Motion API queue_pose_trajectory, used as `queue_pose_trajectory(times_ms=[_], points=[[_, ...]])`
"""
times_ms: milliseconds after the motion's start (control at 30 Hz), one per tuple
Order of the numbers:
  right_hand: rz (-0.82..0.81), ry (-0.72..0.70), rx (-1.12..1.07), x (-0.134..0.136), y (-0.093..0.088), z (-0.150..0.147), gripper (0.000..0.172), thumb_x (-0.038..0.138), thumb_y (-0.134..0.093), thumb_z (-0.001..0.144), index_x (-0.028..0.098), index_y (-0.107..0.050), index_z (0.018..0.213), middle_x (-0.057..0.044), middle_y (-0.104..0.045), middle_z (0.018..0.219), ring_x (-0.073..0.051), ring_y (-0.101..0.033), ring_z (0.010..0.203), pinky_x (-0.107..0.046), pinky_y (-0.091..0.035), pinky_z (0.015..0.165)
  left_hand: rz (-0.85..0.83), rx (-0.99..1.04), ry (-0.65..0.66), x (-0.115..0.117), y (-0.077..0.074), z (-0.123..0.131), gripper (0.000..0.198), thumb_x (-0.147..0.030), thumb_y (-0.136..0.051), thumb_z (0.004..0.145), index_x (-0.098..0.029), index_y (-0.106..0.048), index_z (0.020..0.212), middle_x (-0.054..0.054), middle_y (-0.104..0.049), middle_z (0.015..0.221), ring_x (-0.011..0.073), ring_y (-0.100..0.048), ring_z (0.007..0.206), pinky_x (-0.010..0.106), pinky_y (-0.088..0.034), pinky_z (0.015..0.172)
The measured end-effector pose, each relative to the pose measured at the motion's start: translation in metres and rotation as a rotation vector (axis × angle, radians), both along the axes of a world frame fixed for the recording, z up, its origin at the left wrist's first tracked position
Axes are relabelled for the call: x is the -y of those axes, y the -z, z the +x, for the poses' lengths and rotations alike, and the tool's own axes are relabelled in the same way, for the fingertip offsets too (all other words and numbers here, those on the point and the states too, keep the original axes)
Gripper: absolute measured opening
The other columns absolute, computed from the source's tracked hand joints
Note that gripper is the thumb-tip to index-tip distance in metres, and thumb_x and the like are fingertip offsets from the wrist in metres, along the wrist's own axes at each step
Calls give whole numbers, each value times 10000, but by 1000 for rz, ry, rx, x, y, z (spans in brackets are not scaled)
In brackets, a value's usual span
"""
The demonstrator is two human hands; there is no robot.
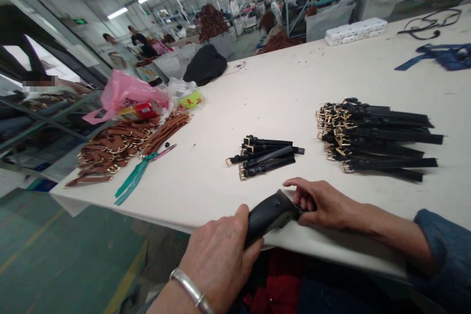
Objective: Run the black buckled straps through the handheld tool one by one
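Note:
My left hand (221,250), with a silver bangle at the wrist, is closed around a black hand-held tool (270,213) with a rounded body, over the table's front edge. My right hand (318,201) is at the tool's far end, thumb and curled fingers pinching a small dark piece there, with the index finger stretched out. Whether that piece is a strap or part of the tool I cannot tell. Just beyond my hands lies a small pile of black straps (270,157) with gold buckles. Farther right is a larger pile of black buckled straps (382,137).
On the white table (221,186), brown buckled straps (114,147) are heaped at left beside teal-handled scissors (142,171). Behind them lie a pink bag (128,91) and a black cloth item (206,65). A white power strip (355,31) and blue fabric (441,55) lie far right.

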State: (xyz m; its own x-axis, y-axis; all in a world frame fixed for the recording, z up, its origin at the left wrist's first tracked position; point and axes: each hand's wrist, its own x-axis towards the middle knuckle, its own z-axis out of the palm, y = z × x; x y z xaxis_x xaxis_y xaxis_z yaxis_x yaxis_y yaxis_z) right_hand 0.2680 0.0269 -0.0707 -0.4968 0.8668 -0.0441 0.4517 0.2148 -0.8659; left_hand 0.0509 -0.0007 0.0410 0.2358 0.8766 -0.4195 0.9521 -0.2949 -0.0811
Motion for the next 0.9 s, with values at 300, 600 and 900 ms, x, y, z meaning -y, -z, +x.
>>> queue_pose_trajectory(times_ms=[300,600,900], points=[[-22,-10,-25,0,-1,-1,607,100,-631,600,192,-467,1177,5,-604,776,-92,-507,606,-202,-420,548,-163,-105,-143,17,-7,-15,343,-369,-372,824,-228,-469,1122,85,-671,953,272,-629,886,402,-452,750],[-6,3,-32,0,2,-1,591,115,-634,608,193,-462,1168,11,-576,792,-96,-508,625,-215,-426,574,62,15,-24,3,13,-3,254,-405,-371,817,-228,-483,960,54,-671,761,265,-649,736,345,-449,610],[-42,6,-37,2,-1,-2,551,96,-625,594,186,-487,1120,21,-572,751,-85,-485,591,-197,-407,539,-29,6,-199,13,4,-29,297,-449,-357,823,-246,-481,1000,53,-682,803,243,-648,776,338,-442,655]])
